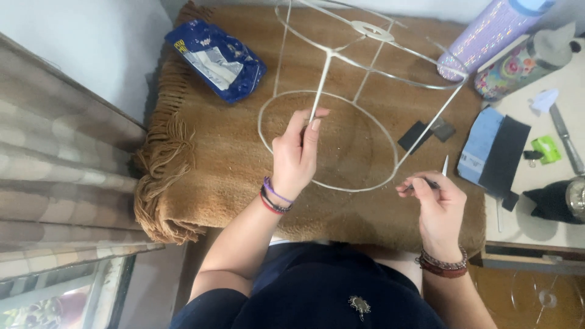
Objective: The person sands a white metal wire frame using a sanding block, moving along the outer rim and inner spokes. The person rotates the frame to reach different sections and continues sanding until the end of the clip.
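From the head camera, a white wire lampshade frame (341, 103) stands on a brown fringed blanket (201, 164) that covers the worktop. Its lower ring lies flat on the blanket, and its upper ring, with a small round fitting at the centre, tilts toward the far edge. The left hand (297, 155) is closed around one upright strut of the frame, fingers wrapped and the thumb pressed against the wire just above the lower ring. The right hand (436, 204) hovers near the front right of the ring, fingers pinched shut on a thin dark tool (434, 181) with a pale pointed tip sticking up; it does not touch the frame. A blue plastic packet (218, 58) lies at the far left of the blanket. Two small dark squares (426, 133) lie inside the frame's right side. A lilac bottle (487, 33) and a flowered bottle (518, 64) lie at the far right.
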